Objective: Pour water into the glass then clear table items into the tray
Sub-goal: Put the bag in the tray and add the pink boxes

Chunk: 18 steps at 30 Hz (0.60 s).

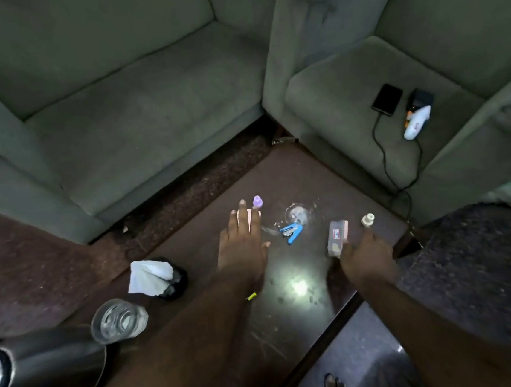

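Kettle (43,366) at near left, glass (118,320) of water upright beside it. Left hand (242,250), fingers spread flat, over small bottle (257,207). Right hand (366,257), fingers apart, touching box (337,237), long axis running away from me. Blue stapler (291,233) between. Dark glossy table (292,330); grey-green sofas (134,111) beyond
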### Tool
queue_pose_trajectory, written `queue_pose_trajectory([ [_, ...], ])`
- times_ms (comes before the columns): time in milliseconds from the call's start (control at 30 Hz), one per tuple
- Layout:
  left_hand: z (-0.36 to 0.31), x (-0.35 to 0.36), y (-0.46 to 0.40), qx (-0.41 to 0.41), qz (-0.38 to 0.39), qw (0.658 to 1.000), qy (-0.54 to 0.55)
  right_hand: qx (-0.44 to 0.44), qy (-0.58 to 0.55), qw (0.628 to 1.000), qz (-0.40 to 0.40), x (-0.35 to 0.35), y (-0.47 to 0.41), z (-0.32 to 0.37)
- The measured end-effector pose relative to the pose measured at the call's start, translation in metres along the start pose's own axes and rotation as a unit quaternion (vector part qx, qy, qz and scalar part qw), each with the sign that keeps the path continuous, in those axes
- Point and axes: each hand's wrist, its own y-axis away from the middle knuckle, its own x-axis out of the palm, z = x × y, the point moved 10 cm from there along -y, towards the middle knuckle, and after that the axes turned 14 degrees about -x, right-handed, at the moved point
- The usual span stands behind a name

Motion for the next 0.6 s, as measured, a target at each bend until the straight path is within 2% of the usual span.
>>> queue_pose_trajectory([
  [167,0.000,0.038,-0.038,-0.067,0.074,0.995,0.018,0.018,-0.056,0.998,0.023,0.033,-0.006,-0.005],
  [300,0.013,0.061,-0.052,-0.107,0.135,0.984,0.036,-0.019,-0.063,0.998,-0.011,0.035,-0.015,0.014],
  [400,0.020,0.075,-0.059,-0.127,0.179,0.974,0.059,-0.056,-0.049,0.997,0.011,0.043,-0.024,0.028],
  [500,0.024,0.080,-0.061,-0.144,0.195,0.966,0.093,-0.075,-0.034,0.995,0.055,0.058,-0.030,0.036],
  [600,0.024,0.076,-0.063,-0.147,0.176,0.966,0.121,-0.064,-0.031,0.997,0.037,0.058,-0.035,0.039],
])
